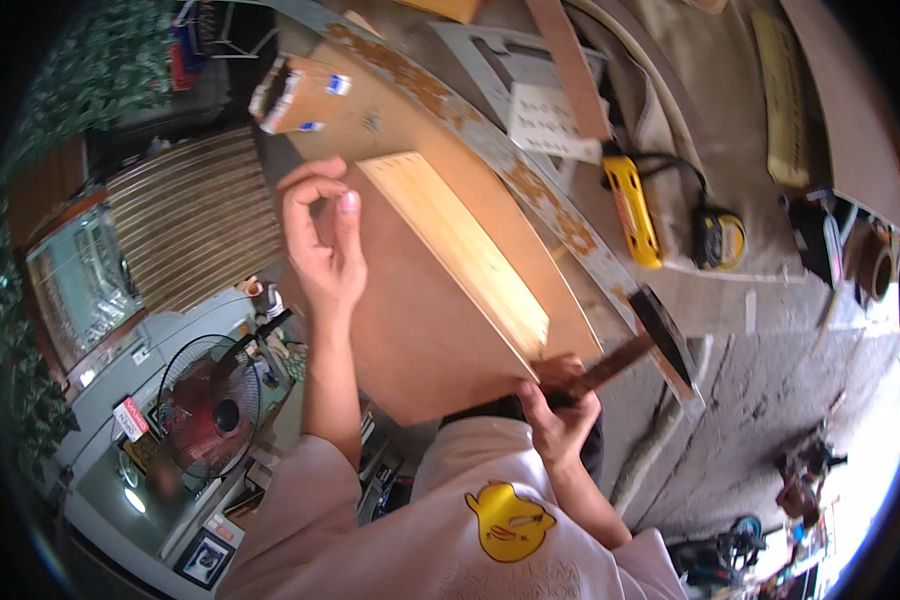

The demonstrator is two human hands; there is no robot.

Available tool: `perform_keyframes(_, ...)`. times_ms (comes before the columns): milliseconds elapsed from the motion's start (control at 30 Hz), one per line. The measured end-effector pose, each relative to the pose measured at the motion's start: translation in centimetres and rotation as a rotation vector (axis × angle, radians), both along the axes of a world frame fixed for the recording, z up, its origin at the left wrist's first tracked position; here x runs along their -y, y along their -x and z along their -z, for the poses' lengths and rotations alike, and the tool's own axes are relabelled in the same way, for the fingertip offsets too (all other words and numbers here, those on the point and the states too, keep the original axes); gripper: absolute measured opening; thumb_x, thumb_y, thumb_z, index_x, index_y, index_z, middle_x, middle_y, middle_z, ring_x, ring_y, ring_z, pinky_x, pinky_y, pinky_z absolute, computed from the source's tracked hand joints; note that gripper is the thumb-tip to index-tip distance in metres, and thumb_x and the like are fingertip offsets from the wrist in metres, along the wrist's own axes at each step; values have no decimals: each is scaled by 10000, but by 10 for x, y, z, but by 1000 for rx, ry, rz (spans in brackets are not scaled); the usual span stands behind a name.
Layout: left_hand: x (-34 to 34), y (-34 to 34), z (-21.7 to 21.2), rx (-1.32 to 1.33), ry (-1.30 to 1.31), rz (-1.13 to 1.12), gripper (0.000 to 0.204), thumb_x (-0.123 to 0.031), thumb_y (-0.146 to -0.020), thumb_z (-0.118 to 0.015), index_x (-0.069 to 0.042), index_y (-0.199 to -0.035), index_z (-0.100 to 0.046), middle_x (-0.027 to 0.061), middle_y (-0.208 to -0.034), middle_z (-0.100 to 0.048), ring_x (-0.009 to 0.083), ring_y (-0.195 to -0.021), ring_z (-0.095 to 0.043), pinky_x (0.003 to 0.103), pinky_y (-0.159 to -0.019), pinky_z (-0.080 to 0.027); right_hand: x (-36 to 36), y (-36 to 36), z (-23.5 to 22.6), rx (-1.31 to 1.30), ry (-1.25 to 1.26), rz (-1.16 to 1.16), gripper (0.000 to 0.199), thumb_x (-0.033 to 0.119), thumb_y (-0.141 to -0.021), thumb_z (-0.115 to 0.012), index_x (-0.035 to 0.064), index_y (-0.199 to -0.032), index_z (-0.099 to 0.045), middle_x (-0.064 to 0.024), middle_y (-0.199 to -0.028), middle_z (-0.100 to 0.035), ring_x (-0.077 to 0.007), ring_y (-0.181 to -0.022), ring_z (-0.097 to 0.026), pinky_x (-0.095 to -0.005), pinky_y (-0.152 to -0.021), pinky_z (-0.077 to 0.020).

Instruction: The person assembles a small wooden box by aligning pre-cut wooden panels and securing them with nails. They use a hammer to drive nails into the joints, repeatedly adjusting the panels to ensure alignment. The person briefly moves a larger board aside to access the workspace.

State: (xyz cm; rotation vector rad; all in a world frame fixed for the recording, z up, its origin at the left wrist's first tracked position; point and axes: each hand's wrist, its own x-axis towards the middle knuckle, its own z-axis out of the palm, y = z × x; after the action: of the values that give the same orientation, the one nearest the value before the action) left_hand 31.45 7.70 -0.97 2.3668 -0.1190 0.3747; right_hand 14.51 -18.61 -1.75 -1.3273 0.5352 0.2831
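Note:
My right hand (560,415) grips a hammer (615,365) by its handle; the dark head points to the right. Its thumb presses against the near corner of a thin brown wooden panel (410,310). Along the panel's right edge runs a pale wooden board (460,240), with small dark marks at its far end. My left hand (325,235) is raised beside the far left end of the panel, fingers curled and thumb and forefinger drawn together. Anything small between them is too fine to make out. Another thin brown sheet (560,290) shows beyond the pale board.
On the bench lie a long rust-stained metal straightedge (530,185), a torn cardboard box (305,95), a white written note (550,120), a yellow-handled tool (632,205) and a tape measure (720,237). A standing fan (210,405) is at the left.

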Motion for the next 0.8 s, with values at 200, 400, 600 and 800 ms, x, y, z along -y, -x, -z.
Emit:
perform_keyframes(200, 3, 10, -8, -49, 262, -287, 100, -4, -959, -690, 11, -1042, -637, 85, -1045, -666, 147, -982, -628, 256, -858, -504, -4, 6, -1, -125, -127, 116, 251, 56, -805, -870, 8, -963, -681, -26, -923, -615, -90, -745, -528, -242, -655, -423)
perform_keyframes(400, 4, 8, -6, -80, 271, -262, 78, 33, -939, -698, 6, -1002, -661, 97, -1057, -704, 152, -1030, -659, 239, -829, -529, -6, 2, 1, -127, -94, 119, 272, 100, -785, -892, 3, -932, -684, -38, -903, -606, -95, -719, -509, -242, -627, -396)
perform_keyframes(600, 7, -7, -5, -20, 224, -177, 96, 19, -958, -668, 11, -1046, -631, 138, -1088, -723, 199, -1074, -680, 312, -911, -537, -3, 5, -1, -136, -77, 109, 268, 87, -785, -886, 5, -938, -682, -43, -908, -602, -92, -712, -515, -239, -620, -398)
perform_keyframes(800, 9, -3, -6, -143, 212, -150, 83, 9, -972, -655, 27, -1044, -619, 167, -1141, -726, 210, -1065, -689, 316, -913, -544, -13, 2, -11, -133, -183, 233, 226, -49, -828, -801, -14, -980, -638, -64, -900, -583, -75, -603, -526, -231, -483, -408)
